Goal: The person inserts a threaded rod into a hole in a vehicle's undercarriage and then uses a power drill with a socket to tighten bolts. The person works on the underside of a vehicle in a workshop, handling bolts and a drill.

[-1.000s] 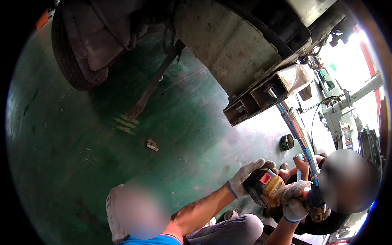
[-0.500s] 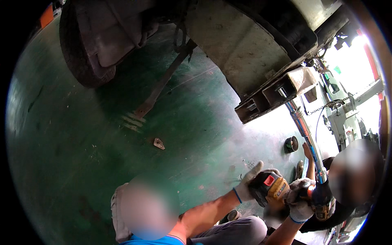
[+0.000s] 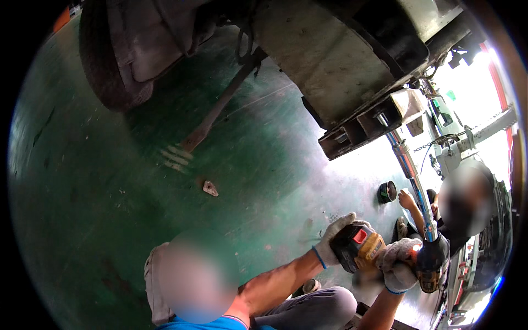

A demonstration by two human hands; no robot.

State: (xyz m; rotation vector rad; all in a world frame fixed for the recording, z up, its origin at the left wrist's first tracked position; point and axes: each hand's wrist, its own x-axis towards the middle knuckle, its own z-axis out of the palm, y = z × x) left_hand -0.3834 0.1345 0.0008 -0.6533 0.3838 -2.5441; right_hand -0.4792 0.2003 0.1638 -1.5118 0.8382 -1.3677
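Note:
Neither of my hands shows. A person in a blue shirt [image 3: 201,323], at the lower left, reaches toward a yellow-and-black cordless impact wrench [image 3: 372,246]. One grey-gloved hand [image 3: 330,245] with a blue cuff is closed around its battery end. A second, matching gloved hand [image 3: 401,276] grips the handle; its bare forearm is cut off by the lower edge. From the wrench's nose, a long chrome socket extension [image 3: 411,169] runs up into the open end of a metal beam [image 3: 357,133] under a raised vehicle. The fastener end is hidden inside the beam.
A second person's bare hand [image 3: 407,199] is beside a small open tin [image 3: 386,191] at the right. A flat metal piece [image 3: 210,188] lies on the green floor [image 3: 110,209]. A tyre [image 3: 102,60] and slanting support bar [image 3: 220,107] stand upper left.
My view has shifted slightly. The person at the right has moved up and left, their hand now nearer the tin. The gloved hands keep their hold on the impact wrench.

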